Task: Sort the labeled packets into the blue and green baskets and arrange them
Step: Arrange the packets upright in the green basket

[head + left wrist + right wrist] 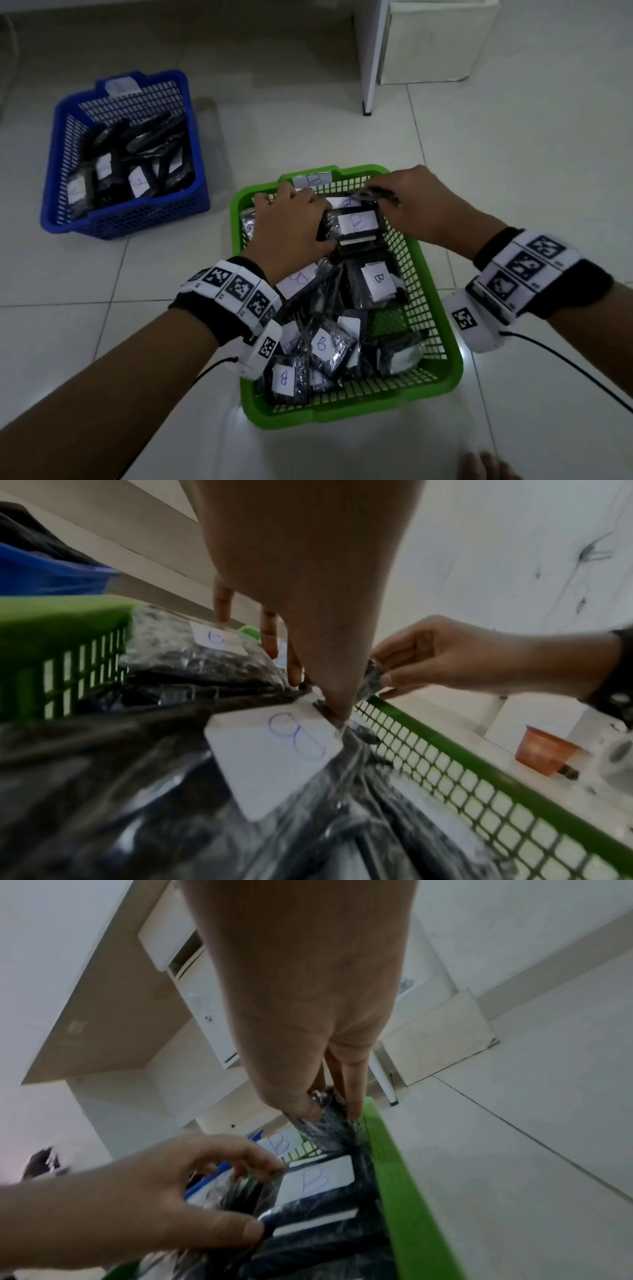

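A green basket on the floor holds several black packets with white "B" labels. My left hand grips a stack of upright packets at the basket's far end, thumb on the near side. My right hand pinches another black packet by its top edge, just above the far right corner. In the right wrist view that packet hangs beside the green rim. A blue basket at the far left holds more black packets.
A white cabinet leg and a white box stand behind the green basket. A small brown pot sits on the floor to the right. A foot shows at the bottom edge. White tiles surround the baskets.
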Motion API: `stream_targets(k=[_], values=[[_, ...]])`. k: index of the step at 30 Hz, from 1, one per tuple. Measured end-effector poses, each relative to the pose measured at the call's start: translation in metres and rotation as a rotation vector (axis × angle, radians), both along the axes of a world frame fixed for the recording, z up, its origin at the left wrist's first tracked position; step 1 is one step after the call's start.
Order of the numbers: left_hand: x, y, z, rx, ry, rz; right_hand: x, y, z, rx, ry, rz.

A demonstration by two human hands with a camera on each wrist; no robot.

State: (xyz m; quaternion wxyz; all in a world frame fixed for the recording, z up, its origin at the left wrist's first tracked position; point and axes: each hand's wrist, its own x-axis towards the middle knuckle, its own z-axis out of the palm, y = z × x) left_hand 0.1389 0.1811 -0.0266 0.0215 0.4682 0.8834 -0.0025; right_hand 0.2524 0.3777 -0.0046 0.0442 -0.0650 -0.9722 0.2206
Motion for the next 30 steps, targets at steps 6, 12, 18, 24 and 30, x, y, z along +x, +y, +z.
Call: stream_targets(k=[6,12,18,24,30], values=[[-0.014,-0.014,0.019,0.044,0.016,-0.039,0.009,0.010,0.002,-0.058,0.186,-0.032],[-0.018,-0.027,0.031,0.128,0.038,0.014,0.012,0.007,-0.002,-0.470,0.210,-0.349],[-0.012,-0.025,0.023,0.111,-0.062,-0.015,0.012,-0.003,0.005,-1.091,0.118,-0.524],[0.006,-0.007,0.013,0.014,-0.066,-0.043,0.010,-0.005,0.001,-1.040,0.076,-0.543],[-0.015,-0.019,0.009,0.165,-0.085,0.012,0.014,-0.004,-0.009,-0.880,0.029,-0.433]])
